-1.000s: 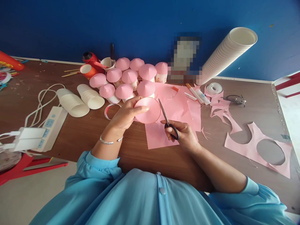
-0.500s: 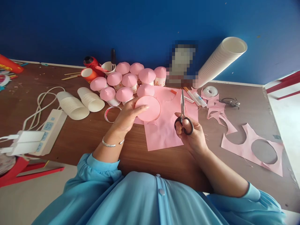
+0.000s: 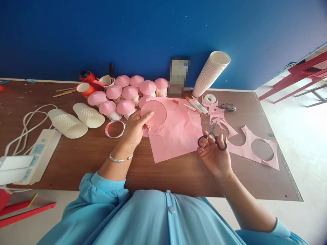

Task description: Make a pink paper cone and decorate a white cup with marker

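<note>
Between the thumb and fingers of my left hand [image 3: 135,131] is a round pink paper disc [image 3: 155,114] with a darker line along its edge. Beneath it lies a large pink paper sheet [image 3: 176,139], flat on the table. My right hand [image 3: 216,153] has its fingers in the black handles of a pair of scissors [image 3: 211,131], whose blades are parted and point away from me, right of the sheet. Behind the disc stand several paper cups topped with pink paper cones [image 3: 130,92].
Stacked white cups [image 3: 67,124] lie at left beside a power strip [image 3: 43,153]; a tall cup stack [image 3: 212,73] leans on the blue wall. Cut pink scraps [image 3: 252,146], glue sticks [image 3: 195,104] and a white tape roll [image 3: 209,99] lie right. Another tape roll [image 3: 107,132] sits near my left hand.
The scissors have gone from closed to parted blades, and my right hand has moved right and lower. My left hand still holds the disc. The camera view has shifted right.
</note>
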Demonstrator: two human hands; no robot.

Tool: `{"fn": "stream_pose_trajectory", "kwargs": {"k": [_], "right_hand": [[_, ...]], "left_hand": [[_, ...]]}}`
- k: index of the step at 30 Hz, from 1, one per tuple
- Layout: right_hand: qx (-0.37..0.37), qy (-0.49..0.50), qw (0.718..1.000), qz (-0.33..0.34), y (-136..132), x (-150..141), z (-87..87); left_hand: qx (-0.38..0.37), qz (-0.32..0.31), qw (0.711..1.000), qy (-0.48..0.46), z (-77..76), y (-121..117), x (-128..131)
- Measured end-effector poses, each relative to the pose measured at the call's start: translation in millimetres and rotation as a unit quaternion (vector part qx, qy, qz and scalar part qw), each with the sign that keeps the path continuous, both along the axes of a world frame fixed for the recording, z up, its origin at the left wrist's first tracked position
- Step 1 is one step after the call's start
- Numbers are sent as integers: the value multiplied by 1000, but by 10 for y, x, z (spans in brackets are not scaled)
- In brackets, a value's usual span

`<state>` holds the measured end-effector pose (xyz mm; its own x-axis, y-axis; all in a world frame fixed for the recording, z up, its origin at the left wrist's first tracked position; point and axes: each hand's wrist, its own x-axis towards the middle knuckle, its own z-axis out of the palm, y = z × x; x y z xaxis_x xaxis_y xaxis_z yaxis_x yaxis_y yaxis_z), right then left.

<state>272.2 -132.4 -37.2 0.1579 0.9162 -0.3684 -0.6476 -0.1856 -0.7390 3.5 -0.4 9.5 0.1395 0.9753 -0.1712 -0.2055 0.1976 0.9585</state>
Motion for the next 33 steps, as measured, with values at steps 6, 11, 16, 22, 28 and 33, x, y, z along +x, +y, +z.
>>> {"fn": "stream_pose_trajectory", "kwargs": {"k": [6,11,16,22,28,33], "right_hand": [[21,-27,999,42,279,-252,248],[80,-101,991,36,748,-584,346],[101,-120,985,68,1022,-798,317],[105,-153,981,54,1193,-768,274],[113,-157,979,58,1214,-681,246],[113,-145,981,67,1196,-685,245]], "left_hand": [[-3,0,1000,-23,12,12,195],[24,0,999,-29,65,42,289],[41,-1,998,-39,90,65,320],[48,-49,997,-27,48,123,338],[64,-39,997,37,-33,229,311],[64,-79,992,72,-18,225,298]]}}
